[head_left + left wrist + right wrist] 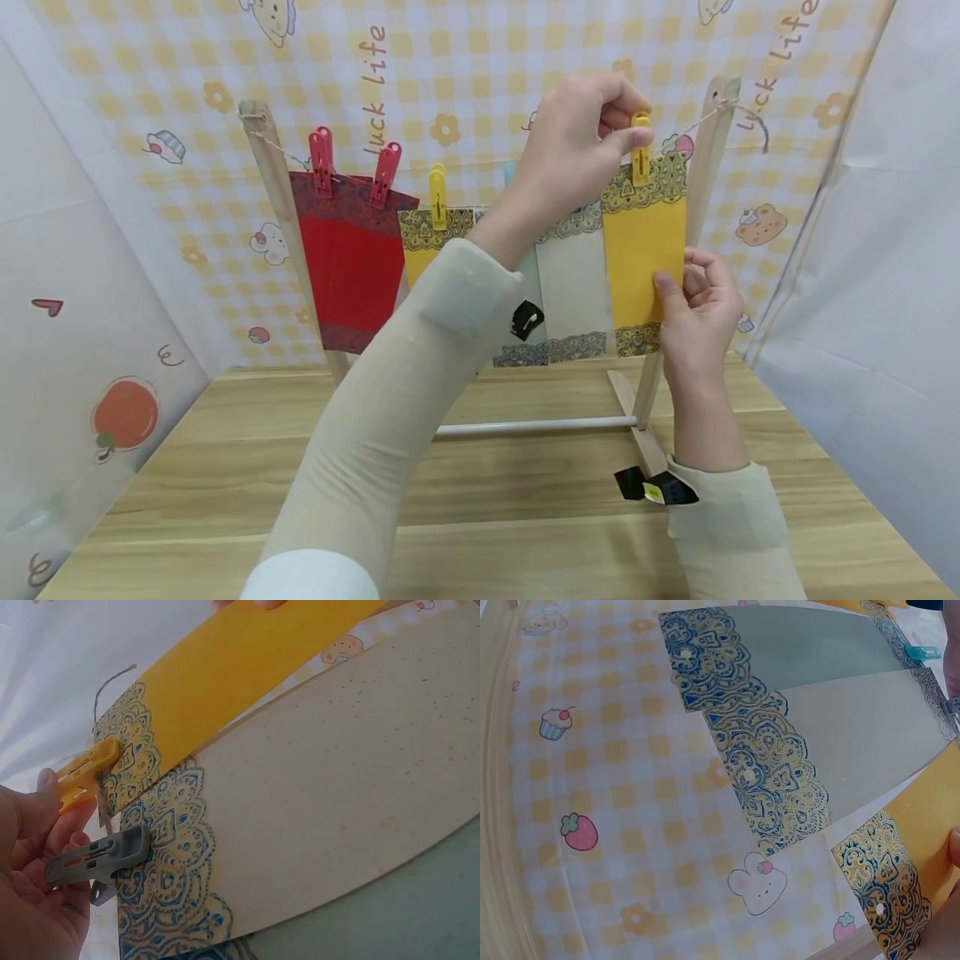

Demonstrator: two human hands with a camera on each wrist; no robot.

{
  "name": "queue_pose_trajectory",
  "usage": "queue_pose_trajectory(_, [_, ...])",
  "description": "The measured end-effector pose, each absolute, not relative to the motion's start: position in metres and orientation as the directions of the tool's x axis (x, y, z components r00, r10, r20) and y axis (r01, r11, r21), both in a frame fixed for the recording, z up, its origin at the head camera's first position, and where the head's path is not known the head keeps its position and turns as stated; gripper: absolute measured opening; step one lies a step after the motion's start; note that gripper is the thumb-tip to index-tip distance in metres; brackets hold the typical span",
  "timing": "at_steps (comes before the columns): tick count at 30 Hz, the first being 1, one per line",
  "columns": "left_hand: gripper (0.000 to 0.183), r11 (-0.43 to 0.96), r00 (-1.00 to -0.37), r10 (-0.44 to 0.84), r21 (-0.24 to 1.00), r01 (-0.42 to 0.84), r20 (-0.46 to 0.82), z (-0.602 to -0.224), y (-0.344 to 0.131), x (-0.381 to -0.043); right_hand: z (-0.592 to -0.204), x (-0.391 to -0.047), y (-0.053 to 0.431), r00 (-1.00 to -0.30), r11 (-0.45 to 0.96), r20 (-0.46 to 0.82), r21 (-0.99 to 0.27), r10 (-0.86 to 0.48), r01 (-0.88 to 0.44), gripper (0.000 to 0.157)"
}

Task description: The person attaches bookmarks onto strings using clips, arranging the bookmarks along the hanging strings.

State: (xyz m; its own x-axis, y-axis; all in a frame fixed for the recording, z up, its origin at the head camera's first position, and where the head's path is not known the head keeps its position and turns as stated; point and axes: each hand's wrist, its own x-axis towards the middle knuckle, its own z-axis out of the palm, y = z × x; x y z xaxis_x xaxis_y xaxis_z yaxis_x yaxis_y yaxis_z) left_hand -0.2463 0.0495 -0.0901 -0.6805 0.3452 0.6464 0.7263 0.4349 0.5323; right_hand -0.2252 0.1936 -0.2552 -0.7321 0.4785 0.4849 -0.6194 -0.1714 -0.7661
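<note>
My left hand [573, 133] reaches over the string and pinches a yellow clothespin [641, 154]. That clothespin bites the patterned top of a yellow card [645, 258], seen closely in the left wrist view. Lower down, my right hand [701, 312] holds this card's right edge, its thumb on the front. Beside it hangs a pale cream card [573, 283], with a grey clothespin [105, 855] on its patterned top; my left hand and arm hide that clothespin in the head view. A grey-green card [825, 649] hangs partly behind the cream one, near a teal clothespin [922, 652].
Two red clothespins [322, 162] hold a red card [352, 267] at the left. Another yellow clothespin [438, 197] holds a second yellow card [416, 258], mostly behind my left arm. The string runs between wooden posts [714, 142], with a white rod [540, 427] low across the stand.
</note>
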Motion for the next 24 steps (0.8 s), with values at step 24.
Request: queue_pose_trajectory(24, [0.04, 0.494, -0.712, 0.384, 0.521, 0.696, 0.588, -0.0934, 0.0465, -0.2455, -0.2577, -0.2226, 0.1968, -0.713, -0.157, 0.486, -0.76, 0.506, -0.63, 0.024])
